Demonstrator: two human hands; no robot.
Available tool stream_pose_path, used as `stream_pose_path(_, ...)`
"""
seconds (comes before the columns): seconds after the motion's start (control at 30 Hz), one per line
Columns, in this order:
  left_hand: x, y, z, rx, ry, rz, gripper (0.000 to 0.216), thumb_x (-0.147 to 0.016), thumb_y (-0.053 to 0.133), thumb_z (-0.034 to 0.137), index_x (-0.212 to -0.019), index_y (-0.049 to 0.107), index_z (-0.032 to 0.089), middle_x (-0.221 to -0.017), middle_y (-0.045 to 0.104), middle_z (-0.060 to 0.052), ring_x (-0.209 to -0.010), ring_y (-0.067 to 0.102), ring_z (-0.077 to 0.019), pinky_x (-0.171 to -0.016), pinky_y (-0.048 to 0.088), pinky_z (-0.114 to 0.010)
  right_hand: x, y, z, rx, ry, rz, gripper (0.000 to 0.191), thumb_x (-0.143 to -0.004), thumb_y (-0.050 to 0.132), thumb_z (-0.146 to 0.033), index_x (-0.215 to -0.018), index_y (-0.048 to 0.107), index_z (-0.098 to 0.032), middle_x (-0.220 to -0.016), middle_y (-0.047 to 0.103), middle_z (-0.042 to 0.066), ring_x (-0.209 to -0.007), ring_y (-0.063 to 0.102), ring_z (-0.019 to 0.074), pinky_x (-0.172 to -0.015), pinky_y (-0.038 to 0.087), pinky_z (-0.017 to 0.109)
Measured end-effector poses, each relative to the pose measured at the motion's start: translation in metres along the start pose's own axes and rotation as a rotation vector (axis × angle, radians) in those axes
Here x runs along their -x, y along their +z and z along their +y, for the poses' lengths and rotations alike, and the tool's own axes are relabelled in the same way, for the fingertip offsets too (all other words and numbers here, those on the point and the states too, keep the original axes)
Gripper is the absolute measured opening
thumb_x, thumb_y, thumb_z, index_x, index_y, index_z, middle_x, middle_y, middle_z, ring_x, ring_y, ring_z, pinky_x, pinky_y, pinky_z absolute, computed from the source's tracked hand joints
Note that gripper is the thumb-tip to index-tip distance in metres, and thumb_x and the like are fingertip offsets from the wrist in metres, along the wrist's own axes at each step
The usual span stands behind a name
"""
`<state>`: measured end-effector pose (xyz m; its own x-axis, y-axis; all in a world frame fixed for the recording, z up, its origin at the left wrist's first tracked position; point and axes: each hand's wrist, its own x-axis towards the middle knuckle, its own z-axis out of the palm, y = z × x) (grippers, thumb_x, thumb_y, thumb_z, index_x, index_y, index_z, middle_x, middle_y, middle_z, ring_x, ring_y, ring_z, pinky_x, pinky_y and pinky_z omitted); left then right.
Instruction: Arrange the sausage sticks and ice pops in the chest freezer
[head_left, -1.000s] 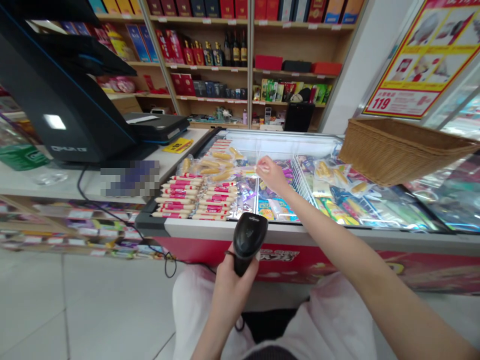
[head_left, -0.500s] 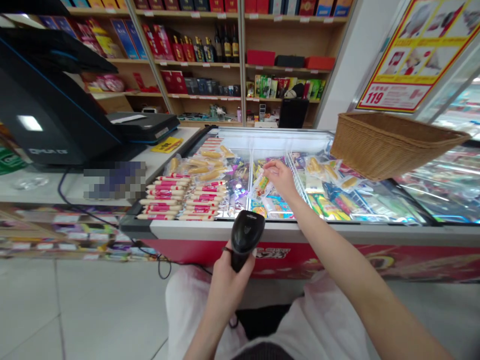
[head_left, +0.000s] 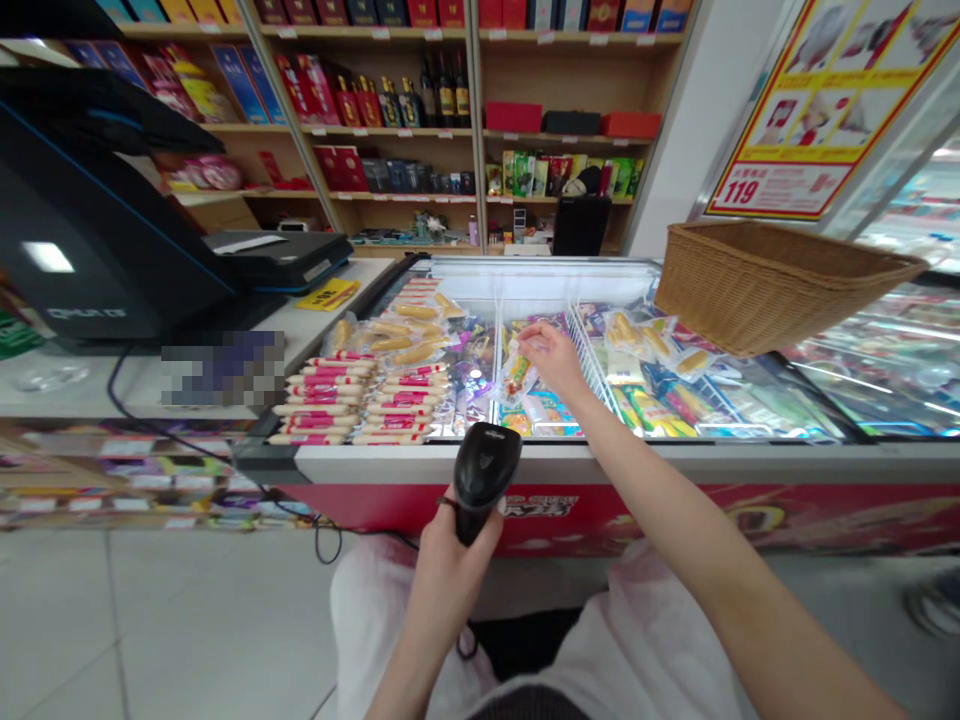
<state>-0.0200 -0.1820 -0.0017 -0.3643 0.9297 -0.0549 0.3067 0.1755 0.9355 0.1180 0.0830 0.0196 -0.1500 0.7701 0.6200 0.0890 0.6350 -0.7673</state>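
Observation:
My left hand (head_left: pixel 454 560) is wrapped around the handle of a black barcode scanner (head_left: pixel 486 465), held upright in front of the freezer's near edge. Above the freezer, my right hand (head_left: pixel 556 360) pinches the top of a small clear food packet (head_left: pixel 517 376) with colourful print; its exact contents are hard to make out. Left of that packet, rows of wrapped sausages (head_left: pixel 405 405) with pink labels lie on the freezer (head_left: pixel 525 455), with bagged yellow corn cobs (head_left: pixel 416 335) behind them. More bagged corn (head_left: pixel 649 338) lies to the right of my right hand.
A wicker basket (head_left: pixel 772 290) stands on the freezer's right part. At the left, a dark checkout machine (head_left: pixel 112 230) sits on a counter, with a cable (head_left: pixel 172 430) hanging down. Stocked shelves (head_left: pixel 390 130) line the back. A shoe (head_left: pixel 934 605) shows at the right edge.
The view has shifted slightly, and a shoe now appears at the right edge. Both hands keep their holds, the packet hanging over the freezer as before.

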Motion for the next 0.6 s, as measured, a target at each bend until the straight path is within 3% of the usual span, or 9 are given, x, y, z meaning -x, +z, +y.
stream_pose_path(0.07, 0.0, 0.0, -0.001, 0.008, 0.004, 0.004, 0.048, -0.08, 0.07, 0.054, -0.105, 0.069, 0.014, -0.055, 0.064, -0.001, -0.054, 0.064, -0.0226, -0.056, 0.049, -0.029, 0.001, 0.001, 0.002, -0.021, 0.02, 0.017, 0.014, -0.081, 0.069, -0.035, -0.086, 0.067, -0.022, -0.09, 0.072, 0.002, -0.089, 0.07, 0.0215, -0.087, 0.053, 0.036)
stream_pose_path(0.17, 0.001, -0.001, -0.002, 0.02, 0.013, 0.007, 0.048, -0.08, 0.07, 0.055, -0.106, 0.068, 0.014, -0.056, 0.065, -0.001, -0.055, 0.065, -0.0229, -0.056, 0.05, -0.03, 0.003, -0.006, 0.005, -0.109, 0.169, 0.046, 0.023, -0.079, 0.071, -0.042, -0.09, 0.066, -0.022, -0.091, 0.072, 0.004, -0.085, 0.07, 0.0229, -0.079, 0.058, 0.038)
stream_pose_path(0.27, 0.001, -0.003, -0.003, 0.02, 0.012, 0.003, 0.05, -0.08, 0.07, 0.055, -0.108, 0.068, 0.014, -0.056, 0.065, -0.001, -0.055, 0.064, -0.0228, -0.055, 0.049, -0.029, 0.004, -0.031, 0.006, -0.123, 0.233, 0.09, 0.034, -0.079, 0.07, -0.043, -0.105, 0.064, -0.023, -0.099, 0.073, 0.007, -0.087, 0.071, 0.0245, -0.074, 0.06, 0.04)
stream_pose_path(0.37, 0.001, -0.002, -0.003, 0.018, 0.009, -0.005, 0.051, -0.081, 0.069, 0.055, -0.11, 0.067, 0.014, -0.056, 0.065, -0.001, -0.054, 0.064, -0.0228, -0.055, 0.049, -0.03, 0.0, -0.075, 0.005, 0.159, 0.023, 0.245, 0.038, -0.083, 0.065, -0.037, -0.118, 0.063, -0.022, -0.111, 0.073, 0.008, -0.102, 0.069, 0.0246, -0.091, 0.056, 0.042)
stream_pose_path(0.47, 0.001, -0.001, -0.003, 0.019, 0.012, -0.009, 0.051, -0.08, 0.07, 0.056, -0.109, 0.068, 0.014, -0.056, 0.065, -0.001, -0.053, 0.064, -0.0228, -0.055, 0.049, -0.03, -0.005, -0.124, 0.007, 0.573, -0.141, 0.313, 0.028, -0.087, 0.057, -0.03, -0.112, 0.067, -0.02, -0.111, 0.073, 0.01, -0.103, 0.068, 0.0252, -0.099, 0.051, 0.043)
stream_pose_path(0.6, 0.0, -0.001, -0.004, 0.012, 0.006, -0.025, 0.053, -0.08, 0.068, 0.058, -0.111, 0.068, 0.014, -0.057, 0.065, -0.001, -0.051, 0.063, -0.0225, -0.055, 0.049, -0.03, -0.007, -0.173, 0.027, 0.914, -0.122, 0.27, 0.027, -0.085, 0.05, -0.022, -0.105, 0.068, -0.019, -0.108, 0.073, 0.012, -0.102, 0.066, 0.0284, -0.096, 0.049, 0.043)
